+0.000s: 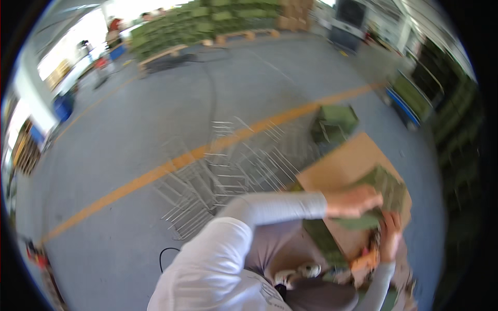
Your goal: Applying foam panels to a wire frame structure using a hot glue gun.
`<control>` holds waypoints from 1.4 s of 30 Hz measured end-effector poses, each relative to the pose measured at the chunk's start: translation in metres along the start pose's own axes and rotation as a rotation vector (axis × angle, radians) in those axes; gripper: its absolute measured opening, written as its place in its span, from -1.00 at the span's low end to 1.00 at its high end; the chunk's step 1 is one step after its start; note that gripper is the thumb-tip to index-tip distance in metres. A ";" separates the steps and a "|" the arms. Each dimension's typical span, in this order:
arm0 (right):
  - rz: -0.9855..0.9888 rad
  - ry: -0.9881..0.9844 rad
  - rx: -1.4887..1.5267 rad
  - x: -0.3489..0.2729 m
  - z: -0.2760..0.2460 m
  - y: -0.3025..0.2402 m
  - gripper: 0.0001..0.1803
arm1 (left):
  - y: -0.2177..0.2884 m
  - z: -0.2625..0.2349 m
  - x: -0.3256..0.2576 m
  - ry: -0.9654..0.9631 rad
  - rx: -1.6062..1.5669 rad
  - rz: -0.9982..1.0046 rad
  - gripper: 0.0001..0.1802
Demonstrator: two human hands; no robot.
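A flat green piece, perhaps a folded bag or a carton, lies over a brown cardboard sheet at my right front. My left hand reaches across from the left, its fingers closed at the near left part of the green piece. Close by, my right hand comes up from below with bent fingers gripping the near edge of the same piece. Both hands are a little blurred. An orange object, its kind unclear, lies beside my right wrist.
Several wire racks stand on the grey floor to my left front. Behind the cardboard is a green box. A blue cart stands at the far right; stacked green goods on pallets are at the back.
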State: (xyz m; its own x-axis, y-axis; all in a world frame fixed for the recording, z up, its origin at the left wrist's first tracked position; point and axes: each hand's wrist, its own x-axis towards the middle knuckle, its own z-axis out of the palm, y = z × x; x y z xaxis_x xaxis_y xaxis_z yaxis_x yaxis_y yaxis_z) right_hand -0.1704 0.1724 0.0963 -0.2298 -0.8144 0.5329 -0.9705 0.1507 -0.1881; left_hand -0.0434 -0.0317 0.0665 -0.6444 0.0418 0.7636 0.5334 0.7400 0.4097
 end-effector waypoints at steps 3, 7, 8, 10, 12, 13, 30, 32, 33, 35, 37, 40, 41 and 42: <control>-0.100 0.083 0.044 0.036 0.038 -0.013 -0.75 | -0.036 -0.039 -0.011 -0.103 -0.138 -0.184 -0.78; -0.121 0.188 0.179 0.060 0.056 -0.016 -0.85 | -0.033 -0.058 -0.011 -0.040 0.001 -0.172 -0.81; -0.099 0.204 0.206 0.057 0.055 -0.014 -0.87 | -0.032 -0.054 -0.006 -0.044 0.016 -0.180 -0.81; -0.020 0.167 0.200 0.052 0.044 -0.008 -0.88 | -0.030 -0.045 0.004 -0.067 -0.049 -0.162 -0.82; 0.021 0.127 0.231 0.052 0.035 -0.006 -0.89 | -0.027 -0.036 0.008 -0.072 -0.071 -0.169 -0.83; 0.066 0.050 0.248 0.055 0.031 -0.006 -0.90 | -0.026 -0.033 0.010 -0.074 -0.050 -0.156 -0.85; -0.149 0.109 0.141 0.056 0.047 -0.020 -0.85 | -0.019 -0.037 0.007 -0.107 0.035 -0.200 -0.87; -0.131 0.091 0.164 0.060 0.046 -0.015 -0.88 | -0.022 -0.035 0.011 -0.127 0.019 -0.201 -0.87; -0.126 0.064 0.183 0.062 0.044 -0.014 -0.89 | -0.023 -0.034 0.012 -0.131 0.015 -0.200 -0.87; -0.115 0.040 0.194 0.064 0.044 -0.012 -0.91 | -0.026 -0.030 0.012 -0.103 0.029 -0.171 -0.88; -0.070 0.026 0.210 0.061 0.039 -0.008 -0.89 | -0.024 -0.028 0.012 -0.109 0.011 -0.164 -0.89; -0.008 0.127 0.280 0.057 0.021 -0.012 -0.83 | -0.023 -0.036 0.006 -0.111 0.031 -0.200 -0.90; 0.038 0.259 0.178 0.055 0.000 -0.019 -0.81 | -0.022 -0.037 0.006 -0.106 0.051 -0.241 -0.91; 0.088 0.386 0.079 0.049 -0.012 -0.024 -0.79 | -0.022 -0.036 0.008 -0.102 0.047 -0.242 -0.91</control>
State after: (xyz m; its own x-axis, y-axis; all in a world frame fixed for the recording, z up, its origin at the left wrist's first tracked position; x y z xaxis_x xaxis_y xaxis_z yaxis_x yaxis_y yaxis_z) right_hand -0.1595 0.1355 0.1370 -0.3365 -0.5278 0.7798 -0.9409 0.1543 -0.3016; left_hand -0.0405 -0.0718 0.0812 -0.8033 -0.0746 0.5909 0.3323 0.7672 0.5486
